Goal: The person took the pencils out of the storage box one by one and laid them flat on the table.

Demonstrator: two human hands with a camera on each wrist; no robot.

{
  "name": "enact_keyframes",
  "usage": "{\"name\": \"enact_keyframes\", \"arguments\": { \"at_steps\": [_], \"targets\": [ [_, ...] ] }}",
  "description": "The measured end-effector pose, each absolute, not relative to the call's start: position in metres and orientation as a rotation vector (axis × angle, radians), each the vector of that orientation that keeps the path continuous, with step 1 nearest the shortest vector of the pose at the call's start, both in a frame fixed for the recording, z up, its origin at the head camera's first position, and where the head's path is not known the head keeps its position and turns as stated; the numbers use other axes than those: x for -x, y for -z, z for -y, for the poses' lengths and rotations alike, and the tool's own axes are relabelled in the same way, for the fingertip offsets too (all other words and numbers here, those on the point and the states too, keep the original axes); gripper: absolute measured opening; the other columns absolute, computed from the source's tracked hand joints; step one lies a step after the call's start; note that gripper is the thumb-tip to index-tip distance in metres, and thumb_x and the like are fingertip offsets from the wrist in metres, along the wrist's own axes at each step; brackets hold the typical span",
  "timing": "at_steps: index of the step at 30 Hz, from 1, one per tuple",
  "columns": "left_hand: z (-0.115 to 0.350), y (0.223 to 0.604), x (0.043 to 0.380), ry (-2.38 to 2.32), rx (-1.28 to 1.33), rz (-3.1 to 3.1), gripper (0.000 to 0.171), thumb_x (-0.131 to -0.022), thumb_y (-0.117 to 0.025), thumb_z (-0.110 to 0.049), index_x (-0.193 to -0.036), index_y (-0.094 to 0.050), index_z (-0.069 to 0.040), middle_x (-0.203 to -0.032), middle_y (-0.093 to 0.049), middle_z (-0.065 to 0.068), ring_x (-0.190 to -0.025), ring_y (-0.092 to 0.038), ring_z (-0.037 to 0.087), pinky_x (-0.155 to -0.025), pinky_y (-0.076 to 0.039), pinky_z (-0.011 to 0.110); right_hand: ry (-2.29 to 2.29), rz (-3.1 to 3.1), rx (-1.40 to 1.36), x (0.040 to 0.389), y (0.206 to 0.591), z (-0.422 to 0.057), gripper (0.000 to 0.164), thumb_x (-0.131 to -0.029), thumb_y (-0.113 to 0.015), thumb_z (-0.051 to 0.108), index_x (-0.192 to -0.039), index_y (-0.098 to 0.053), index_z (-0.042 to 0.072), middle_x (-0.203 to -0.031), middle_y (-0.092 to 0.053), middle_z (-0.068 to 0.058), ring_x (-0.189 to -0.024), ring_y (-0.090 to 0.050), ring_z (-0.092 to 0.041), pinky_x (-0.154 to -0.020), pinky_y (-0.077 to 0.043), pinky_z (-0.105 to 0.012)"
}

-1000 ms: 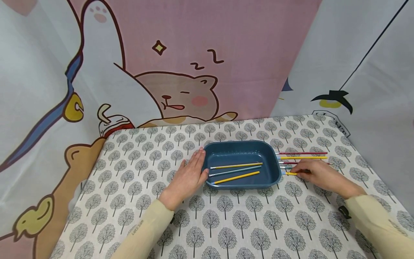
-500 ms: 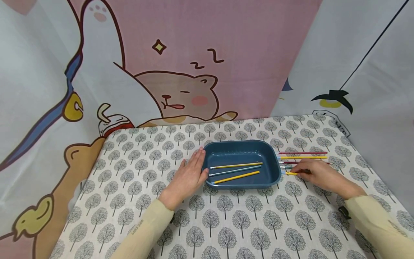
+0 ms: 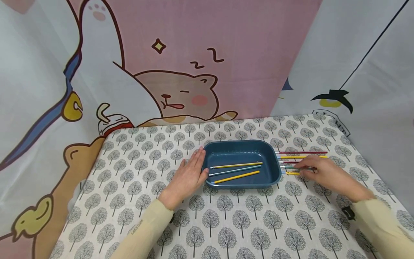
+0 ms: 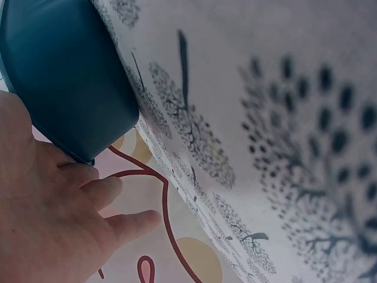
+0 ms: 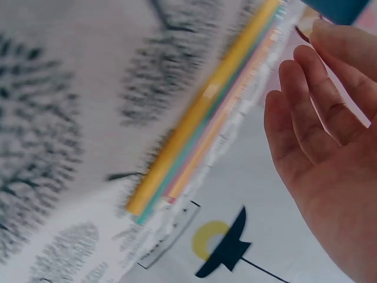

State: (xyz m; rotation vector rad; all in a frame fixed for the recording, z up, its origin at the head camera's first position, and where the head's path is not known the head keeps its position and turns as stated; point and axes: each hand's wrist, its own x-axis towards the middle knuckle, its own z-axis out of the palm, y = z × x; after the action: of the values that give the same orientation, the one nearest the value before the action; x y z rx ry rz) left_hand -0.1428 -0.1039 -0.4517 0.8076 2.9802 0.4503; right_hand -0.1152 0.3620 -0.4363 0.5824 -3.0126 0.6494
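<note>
A dark blue rectangular tray (image 3: pixel 242 154) stands on the tree-print cloth, with slim paintbrushes lying in it: two yellow and one teal (image 3: pixel 236 170). My left hand (image 3: pixel 189 177) rests along its left rim, fingers extended. To the right of the tray several more brushes lie side by side: red (image 3: pixel 304 153), yellow (image 3: pixel 304 157), dark red, green and a front yellow brush (image 3: pixel 292 173). My right hand (image 3: pixel 326 176) hovers over the right part of this row. In the right wrist view its fingers (image 5: pixel 309 112) look loosely extended, apart from the yellow brush (image 5: pixel 200 112).
The cloth-covered table (image 3: pixel 226 230) stretches in front of the tray and to both sides. A cartoon-printed curtain (image 3: pixel 252 64) hangs behind the table and at its left and right.
My right hand has shifted slightly right and off the front yellow brush, showing more of the green one. The left hand and tray look unmoved.
</note>
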Motion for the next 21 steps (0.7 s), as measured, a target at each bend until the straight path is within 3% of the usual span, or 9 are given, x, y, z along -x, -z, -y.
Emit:
{"name": "enact_keyframes", "arguments": {
  "at_steps": [3, 5, 9, 13, 21],
  "targets": [
    [0.104, 0.452, 0.143, -0.448, -0.807, -2.979, 0.068, -0.112, -0.038, -0.039, -0.166, -0.015, -0.004, -0.173, -0.012, 0.011, -0.156, -0.022, 0.031, -0.118, -0.029, 0.064, -0.666, 2.974, -0.546, 0.111, 0.425, -0.360, 0.024, -0.090, -0.081, 0.011, -0.114, -0.078, 0.011, -0.123, -0.070, -0.017, -0.115, -0.063, -0.041, -0.090, -0.053, -0.060],
    [0.104, 0.452, 0.143, -0.446, -0.809, -2.981, 0.068, -0.112, -0.037, -0.040, -0.166, -0.015, -0.005, -0.173, -0.012, 0.010, -0.156, -0.023, 0.031, -0.118, -0.029, 0.064, -0.645, 2.922, -0.547, 0.109, 0.418, -0.357, 0.025, -0.090, -0.081, 0.011, -0.115, -0.077, 0.012, -0.126, -0.068, -0.017, -0.117, -0.062, -0.046, -0.091, -0.051, -0.065],
    [0.104, 0.452, 0.143, -0.446, -0.806, -2.982, 0.068, -0.112, -0.036, -0.041, -0.166, -0.015, -0.005, -0.173, -0.011, 0.009, -0.156, -0.023, 0.031, -0.119, -0.029, 0.063, -0.597, 2.815, -0.592, 0.106, 0.404, -0.349, 0.031, -0.089, -0.081, 0.010, -0.119, -0.075, 0.015, -0.124, -0.070, -0.009, -0.104, -0.069, -0.033, -0.080, -0.056, -0.046],
    [0.104, 0.451, 0.143, -0.461, -0.794, -2.975, 0.068, -0.112, -0.037, -0.041, -0.166, -0.015, -0.006, -0.173, -0.011, 0.009, -0.156, -0.023, 0.031, -0.119, -0.028, 0.063, -0.636, 2.785, -0.615, 0.104, 0.391, -0.336, 0.036, -0.091, -0.080, 0.012, -0.125, -0.073, 0.018, -0.130, -0.068, -0.007, -0.110, -0.066, -0.030, -0.080, -0.052, -0.037],
    [0.103, 0.451, 0.143, -0.466, -0.778, -2.974, 0.068, -0.112, -0.037, -0.040, -0.167, -0.015, -0.007, -0.173, -0.011, 0.007, -0.156, -0.023, 0.031, -0.119, -0.029, 0.062, -0.822, 2.757, -0.650, 0.103, 0.375, -0.300, 0.050, -0.094, -0.078, 0.015, -0.141, -0.065, 0.022, -0.147, -0.060, -0.003, -0.129, -0.057, -0.028, -0.099, -0.045, -0.025]
  ]
}}
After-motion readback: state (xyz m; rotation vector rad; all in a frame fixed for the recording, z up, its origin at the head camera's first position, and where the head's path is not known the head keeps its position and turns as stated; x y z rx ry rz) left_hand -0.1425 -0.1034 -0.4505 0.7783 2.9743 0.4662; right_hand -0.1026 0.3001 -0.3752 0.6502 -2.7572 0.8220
